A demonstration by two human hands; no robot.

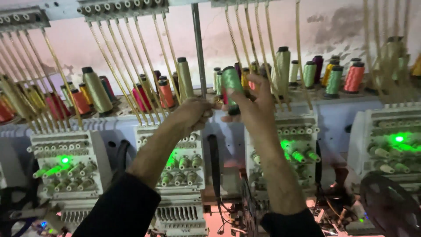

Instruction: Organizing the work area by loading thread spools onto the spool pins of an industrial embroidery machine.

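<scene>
The right hand holds a glossy green thread cone with a black cap up in front of the far shelf of coloured thread spools, its fingers wrapped around the cone's lower part. The left hand, just left of it, has its fingers closed together, apparently pinching the thread end, though the strand itself is too fine to see. By the look of it, the step in hand is drawing thread off the cone. Below, near the person, stand white embroidery heads with green lights.
</scene>
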